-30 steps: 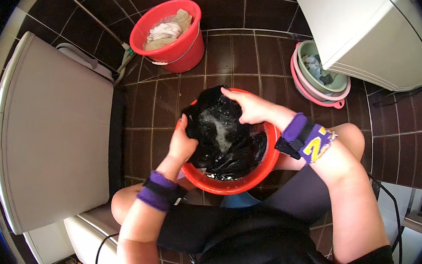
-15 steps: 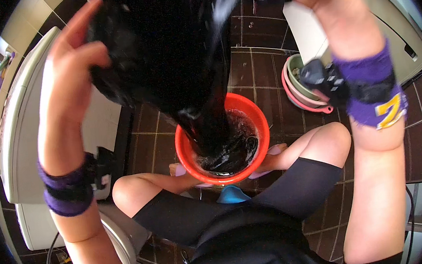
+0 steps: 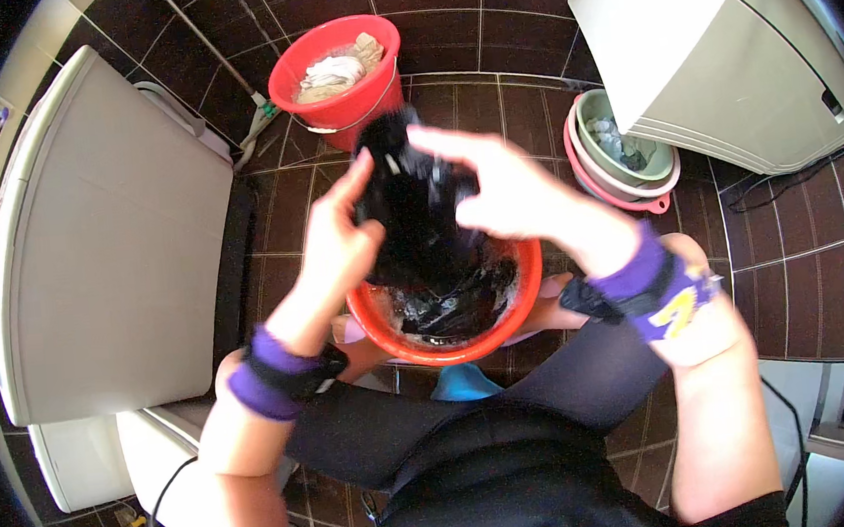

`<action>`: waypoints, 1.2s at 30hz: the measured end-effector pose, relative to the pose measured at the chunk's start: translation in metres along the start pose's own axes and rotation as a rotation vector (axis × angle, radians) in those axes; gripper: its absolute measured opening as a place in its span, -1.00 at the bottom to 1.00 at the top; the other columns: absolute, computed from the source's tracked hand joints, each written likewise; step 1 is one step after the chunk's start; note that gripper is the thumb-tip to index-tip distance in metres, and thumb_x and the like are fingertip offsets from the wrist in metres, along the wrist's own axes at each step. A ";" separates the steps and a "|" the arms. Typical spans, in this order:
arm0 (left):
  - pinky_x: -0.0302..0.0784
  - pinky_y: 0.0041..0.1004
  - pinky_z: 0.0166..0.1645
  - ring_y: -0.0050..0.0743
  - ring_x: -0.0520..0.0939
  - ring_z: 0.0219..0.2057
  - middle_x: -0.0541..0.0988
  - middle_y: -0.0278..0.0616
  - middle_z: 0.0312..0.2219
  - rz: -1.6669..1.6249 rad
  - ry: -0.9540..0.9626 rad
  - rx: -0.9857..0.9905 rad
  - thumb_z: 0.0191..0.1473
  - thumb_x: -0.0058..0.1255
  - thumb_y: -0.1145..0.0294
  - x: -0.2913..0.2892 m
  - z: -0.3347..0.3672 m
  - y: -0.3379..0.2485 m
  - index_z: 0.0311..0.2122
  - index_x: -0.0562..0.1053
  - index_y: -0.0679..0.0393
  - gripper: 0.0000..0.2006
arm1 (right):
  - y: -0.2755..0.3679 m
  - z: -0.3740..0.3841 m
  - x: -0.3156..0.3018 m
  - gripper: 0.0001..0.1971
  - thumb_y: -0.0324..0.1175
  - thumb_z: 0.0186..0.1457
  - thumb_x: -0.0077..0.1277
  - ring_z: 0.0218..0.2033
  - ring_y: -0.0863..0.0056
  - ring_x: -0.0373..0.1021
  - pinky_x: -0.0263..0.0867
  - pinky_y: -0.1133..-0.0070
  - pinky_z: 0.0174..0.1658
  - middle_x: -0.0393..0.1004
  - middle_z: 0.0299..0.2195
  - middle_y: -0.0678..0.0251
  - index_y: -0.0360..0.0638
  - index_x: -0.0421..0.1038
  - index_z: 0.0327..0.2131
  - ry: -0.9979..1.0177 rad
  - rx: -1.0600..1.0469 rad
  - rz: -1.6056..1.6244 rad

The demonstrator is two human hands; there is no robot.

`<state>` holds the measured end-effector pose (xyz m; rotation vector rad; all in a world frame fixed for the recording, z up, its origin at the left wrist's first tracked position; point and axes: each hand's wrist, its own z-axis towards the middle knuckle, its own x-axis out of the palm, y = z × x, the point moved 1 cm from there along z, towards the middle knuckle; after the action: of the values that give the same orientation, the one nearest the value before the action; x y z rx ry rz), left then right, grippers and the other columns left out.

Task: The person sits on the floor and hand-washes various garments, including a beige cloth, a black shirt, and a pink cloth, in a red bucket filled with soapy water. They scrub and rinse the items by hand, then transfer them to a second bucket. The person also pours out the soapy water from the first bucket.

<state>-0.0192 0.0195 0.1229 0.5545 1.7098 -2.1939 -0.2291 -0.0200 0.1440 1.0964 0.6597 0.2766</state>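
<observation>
A wet black garment (image 3: pixel 415 209) hangs between my hands, its lower part dropping into an orange-red basin (image 3: pixel 462 348) on the floor between my legs. My left hand (image 3: pixel 335 241) grips the cloth's left side, thumb and fingers closed on it. On the opposite side, my right hand (image 3: pixel 506 186) holds the upper right part, somewhat blurred by motion. Dark soaked cloth and suds (image 3: pixel 451 306) lie in the basin. Which kind of garment it is, I cannot tell. Purple wristbands with black straps are on both wrists.
Beyond the basin stands a red bucket (image 3: pixel 358 103) with pale cloths inside. Stacked basins (image 3: pixel 670 173) holding cloth sit right, by a white cabinet-like appliance (image 3: pixel 684 50). A large white appliance (image 3: pixel 120 250) stands left. Under me is a blue seat (image 3: pixel 465 382); dark tiles surround it.
Both hands have come down and closer together, lowering the raised black garment toward the basin. The red bucket behind it has come into view.
</observation>
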 end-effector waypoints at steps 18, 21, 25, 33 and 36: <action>0.19 -0.36 0.23 0.03 0.21 0.19 0.08 0.12 0.20 0.449 0.596 -0.665 -0.27 0.12 0.58 0.153 -0.026 0.230 0.29 -0.40 0.15 0.11 | -0.245 -0.043 0.111 0.08 -0.69 -0.32 0.06 0.16 -0.13 0.03 0.02 0.28 0.21 -0.23 0.30 0.16 0.00 -0.32 0.29 0.360 0.736 -0.621; 0.22 -0.37 0.21 -0.03 0.25 0.17 0.12 0.10 0.19 0.460 0.608 -0.661 -0.25 0.11 0.56 0.161 -0.029 0.245 0.28 -0.31 0.18 0.05 | -0.254 -0.042 0.114 0.02 -0.66 -0.28 0.06 0.20 -0.07 -0.01 -0.04 0.27 0.23 -0.14 0.27 0.08 -0.05 -0.27 0.28 0.369 0.789 -0.576; 0.24 -0.36 0.19 -0.06 0.30 0.15 0.24 0.11 0.13 0.492 0.721 -0.758 -0.19 0.13 0.46 0.171 -0.025 0.258 0.26 -0.09 0.22 -0.10 | -0.277 -0.044 0.117 -0.15 -0.62 -0.16 -0.01 0.22 -0.01 -0.02 0.00 0.27 0.22 -0.05 0.24 0.07 -0.10 -0.15 0.24 0.428 0.773 -0.616; 0.37 -0.24 0.05 0.01 0.48 -0.04 0.48 0.18 -0.12 0.547 0.870 -0.787 -0.06 0.05 0.24 0.178 -0.032 0.286 -0.12 0.47 0.26 -0.60 | -0.312 -0.053 0.124 -0.65 -0.53 -0.08 -0.03 -0.07 0.08 0.37 0.27 0.34 0.02 0.42 -0.12 -0.07 -0.23 0.43 -0.14 0.468 0.903 -0.592; 0.39 -0.25 0.03 0.01 0.50 -0.06 0.50 0.13 -0.13 0.572 0.918 -0.734 -0.05 -0.02 0.26 0.173 -0.037 0.299 -0.17 0.50 0.23 -0.65 | -0.305 -0.045 0.120 -0.71 -0.44 0.03 -0.12 -0.11 0.06 0.40 0.32 0.32 -0.04 0.42 -0.14 -0.09 -0.30 0.43 -0.16 0.404 0.939 -0.460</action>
<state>-0.0289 -0.0180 -0.2228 1.6984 2.1650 -0.8126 -0.1962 -0.0610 -0.1823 1.7427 1.4588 -0.2589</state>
